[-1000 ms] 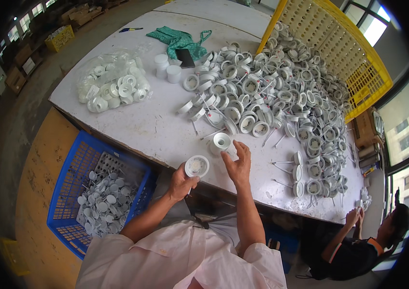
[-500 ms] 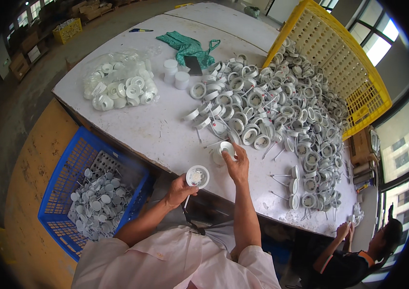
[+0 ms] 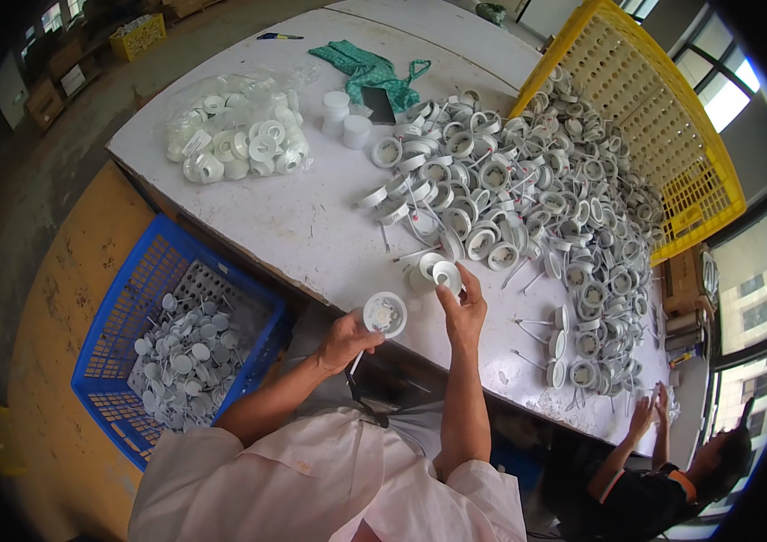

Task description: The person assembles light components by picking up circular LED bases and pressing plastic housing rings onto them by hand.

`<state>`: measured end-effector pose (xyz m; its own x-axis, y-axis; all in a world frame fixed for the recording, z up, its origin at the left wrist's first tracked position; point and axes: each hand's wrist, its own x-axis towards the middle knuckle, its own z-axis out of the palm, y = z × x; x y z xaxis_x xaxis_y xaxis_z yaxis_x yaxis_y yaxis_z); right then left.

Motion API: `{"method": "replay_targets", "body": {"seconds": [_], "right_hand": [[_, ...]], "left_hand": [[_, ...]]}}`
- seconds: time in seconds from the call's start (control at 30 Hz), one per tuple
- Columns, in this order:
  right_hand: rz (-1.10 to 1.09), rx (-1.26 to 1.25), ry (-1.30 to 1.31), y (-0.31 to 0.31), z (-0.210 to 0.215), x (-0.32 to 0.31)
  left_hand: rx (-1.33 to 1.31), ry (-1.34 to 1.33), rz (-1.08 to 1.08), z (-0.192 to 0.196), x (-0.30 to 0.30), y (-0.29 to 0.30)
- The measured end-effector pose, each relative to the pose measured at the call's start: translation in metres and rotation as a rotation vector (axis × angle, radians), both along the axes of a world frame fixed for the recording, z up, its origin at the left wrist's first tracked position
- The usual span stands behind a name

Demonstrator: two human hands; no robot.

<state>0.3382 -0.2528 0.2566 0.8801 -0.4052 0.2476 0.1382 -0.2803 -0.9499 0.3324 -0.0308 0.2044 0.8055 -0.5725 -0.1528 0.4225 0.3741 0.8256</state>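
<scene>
My left hand (image 3: 345,341) grips a round white lamp housing (image 3: 385,314) by its rim, open side up. Pale bits show inside it, and a thin white lead hangs below. In my right hand (image 3: 465,312), thumb and fingers pinch a white flanged ring (image 3: 446,275) with a round hole, held just above the near table edge. Close behind that ring is another white round piece (image 3: 423,268), partly hidden by it. Beyond both hands, a big heap of similar white housings (image 3: 494,174) with leads covers the table's right part.
A clear bag of white rings (image 3: 237,144), white jars (image 3: 336,110), a dark phone (image 3: 378,105) and green cloth (image 3: 365,72) lie on the table (image 3: 257,221). A tipped yellow crate (image 3: 664,117) borders the heap. A blue basket (image 3: 121,334) of white discs stands left. A co-worker (image 3: 654,470) sits right.
My right hand has lifted the flanged ring away from the white piece beside it. My left hand has brought the housing slightly up and right. The co-worker's hands have risen and spread.
</scene>
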Motion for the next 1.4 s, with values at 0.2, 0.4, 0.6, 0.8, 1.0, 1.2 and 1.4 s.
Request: {"method": "replay_targets", "body": {"seconds": [0.2, 0.4, 0.6, 0.8, 1.0, 1.2, 1.4], "right_hand": [[0.255, -0.260, -0.069, 0.031, -0.002, -0.037], [0.301, -0.321, -0.033, 0.041, -0.005, -0.045], [0.295, -0.252, -0.007, 0.039, -0.010, -0.048], [0.292, -0.135, 0.037, 0.036, -0.018, -0.056], [0.226, 0.291, -0.029, 0.031, -0.026, -0.068], [0.114, 0.542, -0.072, 0.020, -0.036, -0.075], [0.116, 0.536, -0.036, 0.024, -0.035, -0.082]], "left_hand": [[-0.013, -0.005, 0.001, 0.013, -0.003, -0.006], [-0.049, 0.031, 0.008, 0.004, -0.006, -0.011], [0.027, 0.028, 0.026, 0.007, -0.008, -0.012], [0.070, -0.061, 0.027, 0.006, -0.009, -0.014], [0.090, -0.025, 0.087, 0.005, -0.010, -0.018], [0.277, 0.063, 0.201, -0.003, -0.007, -0.023], [0.232, 0.083, 0.264, -0.008, -0.009, -0.024]]}}
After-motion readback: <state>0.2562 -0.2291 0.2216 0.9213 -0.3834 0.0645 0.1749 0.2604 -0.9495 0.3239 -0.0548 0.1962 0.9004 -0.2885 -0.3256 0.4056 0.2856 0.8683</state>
